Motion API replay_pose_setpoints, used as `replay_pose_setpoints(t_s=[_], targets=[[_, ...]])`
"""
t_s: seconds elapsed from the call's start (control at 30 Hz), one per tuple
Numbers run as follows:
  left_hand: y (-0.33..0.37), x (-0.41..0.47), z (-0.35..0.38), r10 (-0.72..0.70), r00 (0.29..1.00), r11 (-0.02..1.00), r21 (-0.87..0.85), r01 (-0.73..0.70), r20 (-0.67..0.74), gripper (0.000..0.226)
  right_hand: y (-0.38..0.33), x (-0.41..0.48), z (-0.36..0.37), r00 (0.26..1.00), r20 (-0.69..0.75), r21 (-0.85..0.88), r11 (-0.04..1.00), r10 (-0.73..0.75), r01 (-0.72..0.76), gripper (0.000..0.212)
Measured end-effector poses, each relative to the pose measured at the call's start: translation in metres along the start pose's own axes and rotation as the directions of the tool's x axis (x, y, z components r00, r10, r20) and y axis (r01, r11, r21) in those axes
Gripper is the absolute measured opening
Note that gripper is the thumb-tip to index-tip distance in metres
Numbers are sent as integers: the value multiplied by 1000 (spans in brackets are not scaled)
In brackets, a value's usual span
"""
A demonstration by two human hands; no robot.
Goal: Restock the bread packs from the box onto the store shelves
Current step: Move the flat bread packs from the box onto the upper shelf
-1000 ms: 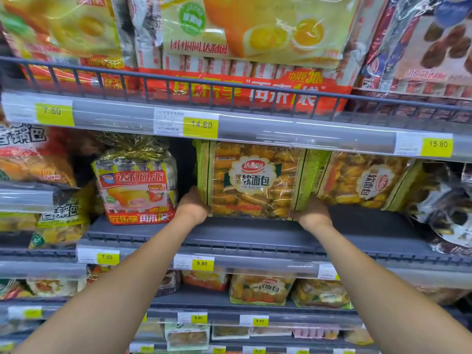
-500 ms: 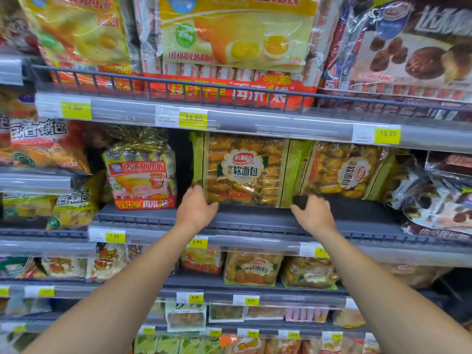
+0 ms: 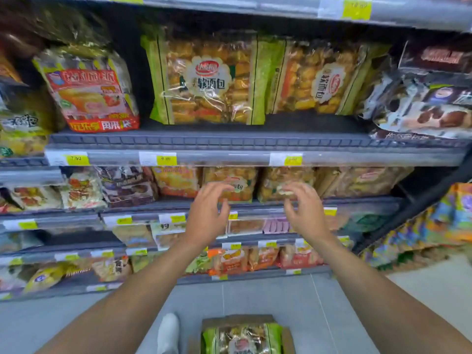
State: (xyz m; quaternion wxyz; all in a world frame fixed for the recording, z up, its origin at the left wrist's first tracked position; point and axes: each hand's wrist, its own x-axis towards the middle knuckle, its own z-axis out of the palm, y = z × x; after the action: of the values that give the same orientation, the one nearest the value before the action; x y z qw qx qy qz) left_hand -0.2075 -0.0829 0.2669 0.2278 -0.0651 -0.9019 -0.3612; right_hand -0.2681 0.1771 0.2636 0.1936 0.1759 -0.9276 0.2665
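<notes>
A green-edged bread pack [image 3: 204, 80] stands upright on the grey shelf [image 3: 229, 143], with a second, tilted bread pack [image 3: 321, 80] to its right. My left hand [image 3: 208, 213] and my right hand [image 3: 306, 213] hover empty in front of the lower shelves, fingers spread and curled, well below those packs. On the floor at the bottom edge sits a brown cardboard box [image 3: 288, 338] holding another green bread pack [image 3: 242, 338].
A red-labelled cake bag [image 3: 89, 90] stands left of the bread packs and dark chocolate-cake packs [image 3: 429, 108] lie to the right. Lower shelves [image 3: 245, 203] are full of snack packs. A white shoe [image 3: 168, 333] rests on the grey tile floor beside the box.
Both hands let go of the bread pack, left the shelf and dropped down. The view tilted downward, bringing the floor and the box into sight.
</notes>
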Motion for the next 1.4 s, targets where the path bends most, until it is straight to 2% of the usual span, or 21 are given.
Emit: replay_pose_setpoints(t_s=[0.1, 0.2, 0.33, 0.43, 0.5, 0.57, 0.63, 0.7, 0.8, 0.87, 0.93, 1.03, 1.13, 1.23, 1.3, 1.4], targets=[[-25, -52, 43, -94, 989, 995, -13, 96, 115, 33, 34, -61, 29, 982, 131, -34, 990, 137, -133, 31], [-58, -107, 85, -233, 939, 971, -1, 241, 253, 33, 66, -122, 62, 932, 247, -31, 964, 265, -266, 29], [-103, -183, 141, -435, 810, 891, 56, 451, 393, 37, 108, -210, 109, 771, 408, -31, 852, 489, -523, 37], [-137, -245, 182, -602, 647, 772, 131, 622, 469, 42, 132, -277, 145, 627, 499, -43, 740, 598, -671, 40], [-159, -283, 208, -669, 540, 702, 196, 685, 510, 42, 146, -317, 168, 538, 533, -83, 674, 652, -734, 40], [-184, -321, 234, -712, 421, 643, 280, 713, 562, 42, 160, -353, 192, 454, 571, -137, 625, 684, -769, 37], [-208, -354, 259, -763, 271, 558, 387, 734, 587, 49, 175, -385, 216, 341, 621, -223, 576, 706, -786, 34], [-229, -383, 280, -800, 144, 462, 445, 767, 582, 51, 191, -416, 241, 234, 648, -300, 525, 725, -796, 42], [-255, -415, 310, -838, -11, 331, 522, 786, 546, 57, 214, -455, 278, 92, 665, -360, 426, 741, -830, 50], [-274, -432, 328, -849, -80, 281, 575, 769, 523, 68, 223, -471, 300, 37, 667, -400, 400, 744, -824, 51], [-284, -441, 344, -852, -140, 216, 582, 784, 504, 79, 232, -485, 321, 4, 677, -446, 415, 736, -793, 50], [-298, -455, 366, -850, -215, 127, 583, 803, 481, 77, 244, -499, 352, -14, 671, -479, 419, 741, -771, 55], [-312, -467, 381, -800, -277, 30, 497, 867, 532, 101, 254, -502, 379, 7, 649, -457, 397, 761, -796, 66], [-326, -477, 393, -782, -299, -12, 467, 884, 546, 108, 263, -505, 396, 1, 585, -505, 365, 811, -782, 75], [-332, -482, 400, -783, -291, -22, 443, 896, 550, 105, 267, -510, 407, -1, 581, -524, 373, 814, -766, 67], [-340, -493, 408, -783, -263, -53, 361, 931, 564, 118, 266, -509, 414, 0, 590, -512, 373, 808, -774, 59]])
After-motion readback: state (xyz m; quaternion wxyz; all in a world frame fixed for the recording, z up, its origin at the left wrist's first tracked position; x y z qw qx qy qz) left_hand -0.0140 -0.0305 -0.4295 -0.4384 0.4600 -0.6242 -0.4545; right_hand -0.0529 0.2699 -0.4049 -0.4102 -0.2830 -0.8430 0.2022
